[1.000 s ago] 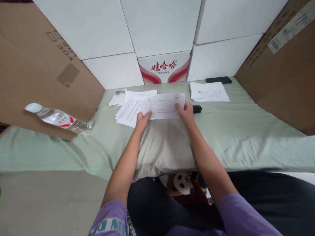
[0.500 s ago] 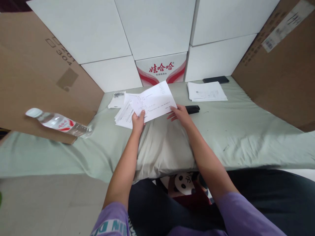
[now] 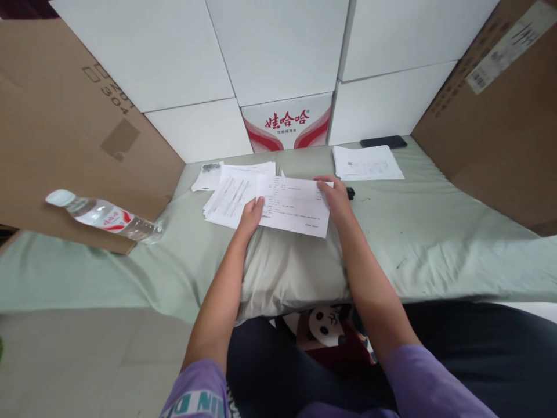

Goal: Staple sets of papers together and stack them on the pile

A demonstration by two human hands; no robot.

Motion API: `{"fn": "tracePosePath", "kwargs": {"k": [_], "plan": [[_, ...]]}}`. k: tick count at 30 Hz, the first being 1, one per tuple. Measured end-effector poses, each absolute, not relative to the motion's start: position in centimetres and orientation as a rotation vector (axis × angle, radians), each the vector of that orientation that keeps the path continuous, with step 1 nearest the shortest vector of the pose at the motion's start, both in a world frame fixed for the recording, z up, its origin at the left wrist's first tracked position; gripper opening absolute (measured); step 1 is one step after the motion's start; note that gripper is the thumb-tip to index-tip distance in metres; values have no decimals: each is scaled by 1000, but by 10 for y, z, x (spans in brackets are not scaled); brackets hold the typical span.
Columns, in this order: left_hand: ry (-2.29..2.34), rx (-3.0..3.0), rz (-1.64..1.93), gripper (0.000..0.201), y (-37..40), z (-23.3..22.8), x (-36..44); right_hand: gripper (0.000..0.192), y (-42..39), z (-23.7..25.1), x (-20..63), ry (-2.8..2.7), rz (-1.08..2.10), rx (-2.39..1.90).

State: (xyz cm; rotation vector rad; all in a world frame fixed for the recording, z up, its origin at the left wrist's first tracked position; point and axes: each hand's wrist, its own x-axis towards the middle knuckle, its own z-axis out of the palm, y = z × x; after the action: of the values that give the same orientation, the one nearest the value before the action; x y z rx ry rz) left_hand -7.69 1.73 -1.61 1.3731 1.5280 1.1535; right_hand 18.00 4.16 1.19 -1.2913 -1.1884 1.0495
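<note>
A printed sheet of paper (image 3: 296, 206) is held above the cloth, lying nearly level across. My left hand (image 3: 251, 215) grips its left edge, thumb on top. At the upper right corner my right hand (image 3: 337, 200) is closed on the same sheet, fingers along the edge. Whether more than one sheet is held I cannot tell. Left of it lies a fanned pile of printed papers (image 3: 230, 194), partly covered by the held sheet. Behind my right hand a black stapler-like object (image 3: 350, 193) shows only its end.
A second stack of papers (image 3: 368, 162) lies at the back right beside a black phone (image 3: 383, 141). A white packet with dark bits (image 3: 208, 176) sits back left. A water bottle (image 3: 108, 217) leans at the left. White boxes (image 3: 278, 52) and brown cardboard (image 3: 491, 145) enclose the green cloth (image 3: 435, 232).
The sheet has turned clockwise and its right side has come down toward me. My right hand has moved from its lower right corner to the upper right one, now covering most of the black object.
</note>
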Motion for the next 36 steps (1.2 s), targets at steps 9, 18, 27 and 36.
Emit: {"fn": "tracePosePath", "kwargs": {"k": [9, 18, 27, 36], "plan": [[1259, 1531, 1214, 57, 20, -23, -81, 30, 7, 26, 190, -1393, 777, -1402], [1280, 1630, 562, 43, 5, -5, -41, 25, -54, 27, 252, -1560, 1410, -1684], [1441, 1851, 167, 27, 31, 24, 3, 18, -53, 18, 275, -1618, 1466, -1764], [1309, 1698, 505, 23, 24, 0, -6, 8, -52, 7, 284, -1454, 1517, -1648]]}}
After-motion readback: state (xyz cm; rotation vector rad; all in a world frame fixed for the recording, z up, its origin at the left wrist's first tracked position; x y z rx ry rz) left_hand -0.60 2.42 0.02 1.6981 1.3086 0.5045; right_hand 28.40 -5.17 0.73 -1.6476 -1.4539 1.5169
